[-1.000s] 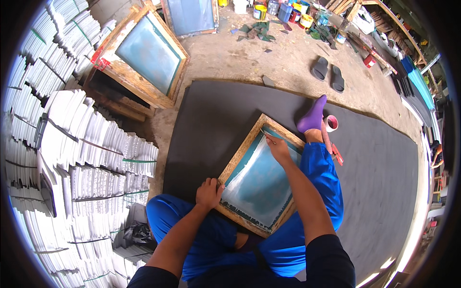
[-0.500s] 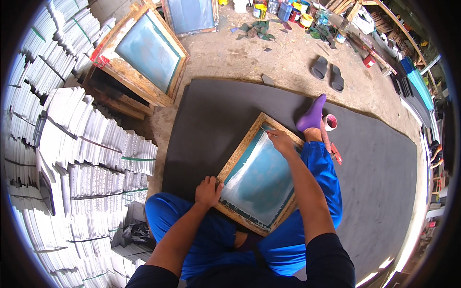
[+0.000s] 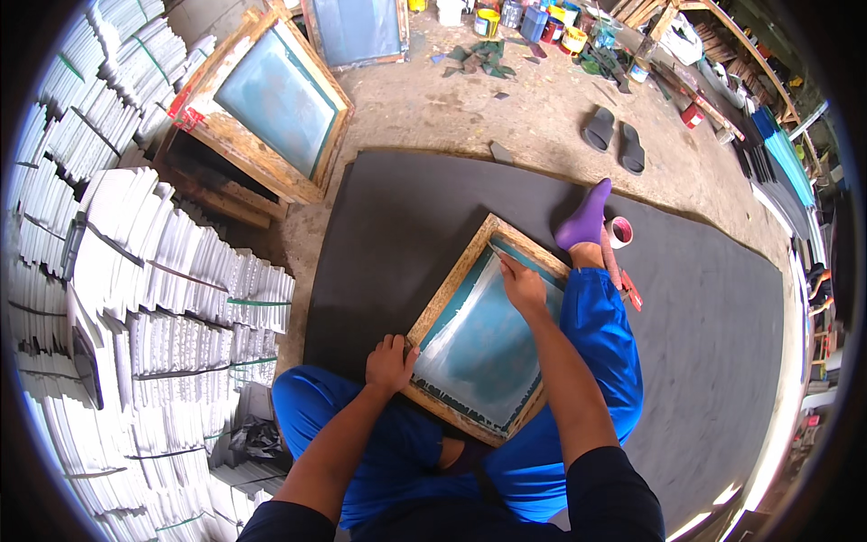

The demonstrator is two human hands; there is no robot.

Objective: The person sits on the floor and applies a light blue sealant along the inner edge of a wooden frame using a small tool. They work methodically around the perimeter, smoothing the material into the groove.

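A wooden-framed printing screen point(image 3: 451, 283) rests tilted between my legs, its blue-green mesh marked by a pale streak. My left hand point(image 3: 389, 363) is closed around the frame's left edge, near the lower corner. Pinched in my right hand point(image 3: 525, 287) is a slim, thin tool point(image 3: 496, 247) whose kind I cannot make out. The tool's tip points into the far corner of the mesh, beside the wood. Dark, uneven marks run along the mesh's near edge.
Beside my purple-socked foot lie a tape roll point(image 3: 619, 232) and a red tool point(image 3: 635, 299) on the dark mat point(image 3: 704, 361). White stacked sheets point(image 3: 181, 343) fill the left. Another framed screen point(image 3: 275, 99), sandals point(image 3: 599, 128) and paint cans point(image 3: 573, 40) stand farther off.
My right hand has shifted slightly left and nearer to me, and the tool now points toward the frame's far corner. My left hand stays on the frame.
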